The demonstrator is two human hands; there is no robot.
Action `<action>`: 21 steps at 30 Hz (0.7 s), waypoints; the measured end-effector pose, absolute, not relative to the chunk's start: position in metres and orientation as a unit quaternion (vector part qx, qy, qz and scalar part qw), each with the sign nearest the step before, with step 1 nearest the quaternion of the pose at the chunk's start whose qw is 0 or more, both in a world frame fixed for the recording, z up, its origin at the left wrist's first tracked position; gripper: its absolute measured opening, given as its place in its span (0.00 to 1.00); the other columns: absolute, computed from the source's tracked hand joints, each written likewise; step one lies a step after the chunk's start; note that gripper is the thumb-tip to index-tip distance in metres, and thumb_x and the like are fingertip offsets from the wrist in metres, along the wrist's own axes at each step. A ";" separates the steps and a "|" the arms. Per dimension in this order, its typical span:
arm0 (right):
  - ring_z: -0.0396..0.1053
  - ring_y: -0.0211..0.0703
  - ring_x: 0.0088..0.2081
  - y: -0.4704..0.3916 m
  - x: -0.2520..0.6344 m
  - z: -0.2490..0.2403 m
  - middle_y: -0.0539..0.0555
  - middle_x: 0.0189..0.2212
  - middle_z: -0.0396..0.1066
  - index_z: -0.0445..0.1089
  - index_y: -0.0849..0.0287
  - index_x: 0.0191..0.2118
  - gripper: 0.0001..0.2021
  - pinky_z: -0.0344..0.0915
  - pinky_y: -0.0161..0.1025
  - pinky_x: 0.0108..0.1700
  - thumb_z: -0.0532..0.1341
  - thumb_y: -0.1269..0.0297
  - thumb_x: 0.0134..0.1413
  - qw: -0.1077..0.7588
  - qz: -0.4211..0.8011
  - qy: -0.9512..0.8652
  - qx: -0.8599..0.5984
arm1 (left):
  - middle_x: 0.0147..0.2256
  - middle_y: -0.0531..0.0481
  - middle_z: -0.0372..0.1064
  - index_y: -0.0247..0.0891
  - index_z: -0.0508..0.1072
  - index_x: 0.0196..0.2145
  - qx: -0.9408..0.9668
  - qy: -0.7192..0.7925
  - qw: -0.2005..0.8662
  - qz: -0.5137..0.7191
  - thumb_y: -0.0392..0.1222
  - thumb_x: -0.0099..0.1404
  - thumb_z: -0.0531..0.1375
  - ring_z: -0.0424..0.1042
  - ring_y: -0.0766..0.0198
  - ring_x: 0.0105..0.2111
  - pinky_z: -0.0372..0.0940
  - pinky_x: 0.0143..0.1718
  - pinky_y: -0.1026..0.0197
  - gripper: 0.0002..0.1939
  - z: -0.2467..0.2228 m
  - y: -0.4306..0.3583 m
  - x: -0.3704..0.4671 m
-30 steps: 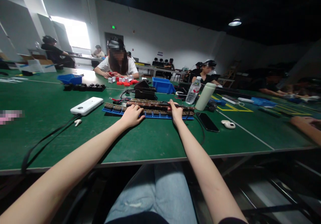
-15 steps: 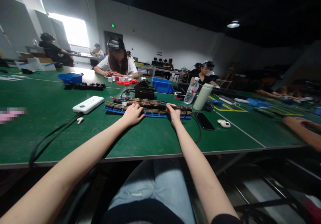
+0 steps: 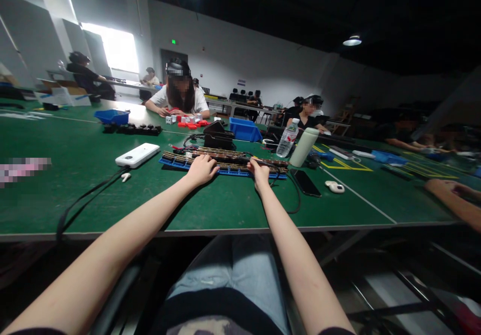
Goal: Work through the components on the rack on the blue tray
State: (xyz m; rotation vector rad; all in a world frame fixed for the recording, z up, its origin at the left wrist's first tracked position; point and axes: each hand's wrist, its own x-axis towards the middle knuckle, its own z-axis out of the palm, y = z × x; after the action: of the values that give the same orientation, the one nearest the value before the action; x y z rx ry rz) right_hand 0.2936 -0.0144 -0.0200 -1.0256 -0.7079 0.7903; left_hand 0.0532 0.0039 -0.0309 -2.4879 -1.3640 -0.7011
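A long blue tray (image 3: 240, 174) holds rows of dark, gold-edged strips (image 3: 225, 153) that look like circuit boards. My left hand (image 3: 203, 169) lies over the left-middle part of these rows, its fingers resting on top. Toward the right end, my right hand (image 3: 259, 171) is closed around a slim black corded tool (image 3: 242, 159), which points left across the strips. Its exact kind is too small to make out. A black cable (image 3: 299, 200) loops over the table to the right of that hand. Just behind the rows stands a black box-like holder (image 3: 218, 135).
Left are a white power bank (image 3: 138, 155) and an earbud (image 3: 126, 177). Right stand a water bottle (image 3: 287, 138) and green flask (image 3: 304, 147), near a phone (image 3: 305, 182) and earbud case (image 3: 334, 187). Behind are blue bins (image 3: 245, 129), red and white parts (image 3: 191, 121) and a co-worker (image 3: 180, 92).
The view has shifted slightly, so things at the left sit a little farther right. Both hands keep nearly the same places on the rows, and the right still grips the tool.
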 end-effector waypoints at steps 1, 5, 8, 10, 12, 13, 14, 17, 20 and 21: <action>0.74 0.37 0.25 -0.014 0.294 -0.021 0.47 0.22 0.75 0.75 0.58 0.32 0.12 0.76 0.35 0.33 0.76 0.64 0.43 0.739 0.361 -0.326 -0.466 | 0.51 0.37 0.77 0.38 0.82 0.51 -0.845 -0.463 0.107 -0.244 0.48 0.78 0.58 0.73 0.46 0.53 0.66 0.58 0.46 0.16 -0.031 0.003 0.054; 0.75 0.38 0.25 -0.014 0.293 -0.023 0.48 0.22 0.76 0.75 0.59 0.33 0.14 0.77 0.35 0.34 0.77 0.62 0.44 0.740 0.355 -0.336 -0.462 | 0.53 0.36 0.76 0.39 0.83 0.49 -0.843 -0.456 0.107 -0.264 0.46 0.78 0.58 0.73 0.47 0.54 0.66 0.59 0.46 0.15 -0.032 0.001 0.055; 0.76 0.38 0.25 -0.014 0.293 -0.023 0.48 0.22 0.76 0.75 0.59 0.34 0.14 0.77 0.35 0.34 0.77 0.62 0.44 0.743 0.354 -0.335 -0.459 | 0.51 0.36 0.76 0.39 0.84 0.48 -0.842 -0.452 0.113 -0.272 0.46 0.78 0.57 0.72 0.46 0.53 0.66 0.58 0.44 0.16 -0.032 0.000 0.056; 0.76 0.38 0.25 -0.013 0.293 -0.023 0.48 0.22 0.76 0.75 0.59 0.34 0.14 0.77 0.35 0.33 0.77 0.62 0.44 0.748 0.353 -0.328 -0.456 | 0.49 0.35 0.75 0.39 0.84 0.49 -0.841 -0.453 0.118 -0.269 0.45 0.78 0.55 0.72 0.45 0.52 0.66 0.57 0.43 0.18 -0.032 -0.001 0.057; 0.75 0.38 0.24 -0.013 0.294 -0.024 0.48 0.22 0.76 0.75 0.59 0.34 0.14 0.78 0.35 0.33 0.78 0.62 0.44 0.753 0.356 -0.321 -0.451 | 0.48 0.35 0.75 0.38 0.84 0.49 -0.840 -0.461 0.121 -0.258 0.44 0.78 0.54 0.72 0.45 0.51 0.65 0.56 0.43 0.19 -0.030 -0.002 0.057; 0.75 0.37 0.24 -0.013 0.295 -0.024 0.48 0.22 0.76 0.75 0.59 0.34 0.14 0.78 0.35 0.32 0.78 0.63 0.44 0.754 0.359 -0.318 -0.449 | 0.48 0.34 0.74 0.37 0.85 0.49 -0.839 -0.464 0.121 -0.255 0.44 0.78 0.54 0.71 0.45 0.51 0.65 0.55 0.43 0.19 -0.030 -0.003 0.058; 0.75 0.37 0.24 -0.013 0.295 -0.024 0.48 0.22 0.76 0.75 0.59 0.34 0.14 0.78 0.35 0.32 0.78 0.63 0.45 0.754 0.361 -0.317 -0.448 | 0.47 0.34 0.74 0.37 0.85 0.49 -0.838 -0.468 0.122 -0.253 0.44 0.78 0.53 0.71 0.44 0.51 0.65 0.55 0.43 0.20 -0.029 -0.003 0.058; 0.75 0.37 0.23 -0.013 0.297 -0.026 0.48 0.21 0.76 0.75 0.59 0.34 0.14 0.78 0.34 0.31 0.79 0.63 0.46 0.751 0.364 -0.319 -0.449 | 0.45 0.33 0.72 0.38 0.85 0.45 -0.833 -0.469 0.136 -0.261 0.44 0.78 0.53 0.70 0.42 0.50 0.64 0.52 0.42 0.20 -0.026 -0.007 0.058; 0.76 0.39 0.23 -0.012 0.300 -0.028 0.49 0.21 0.76 0.74 0.59 0.34 0.16 0.78 0.35 0.31 0.80 0.60 0.45 0.747 0.351 -0.341 -0.450 | 0.44 0.33 0.71 0.39 0.85 0.42 -0.831 -0.466 0.150 -0.264 0.44 0.77 0.54 0.69 0.41 0.50 0.64 0.51 0.41 0.19 -0.025 -0.010 0.058; 0.76 0.40 0.23 -0.012 0.301 -0.029 0.49 0.21 0.75 0.74 0.59 0.34 0.17 0.79 0.36 0.31 0.80 0.58 0.45 0.745 0.345 -0.354 -0.447 | 0.44 0.34 0.71 0.40 0.85 0.42 -0.831 -0.466 0.151 -0.263 0.45 0.77 0.54 0.69 0.41 0.50 0.64 0.51 0.41 0.19 -0.024 -0.010 0.058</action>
State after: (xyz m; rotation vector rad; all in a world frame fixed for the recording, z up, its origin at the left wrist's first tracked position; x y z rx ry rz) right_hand 0.3010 -0.0116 -0.0290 -0.9792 -0.7746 0.7558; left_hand 0.0584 -0.0102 -0.0242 -2.3873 -1.3378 -0.7550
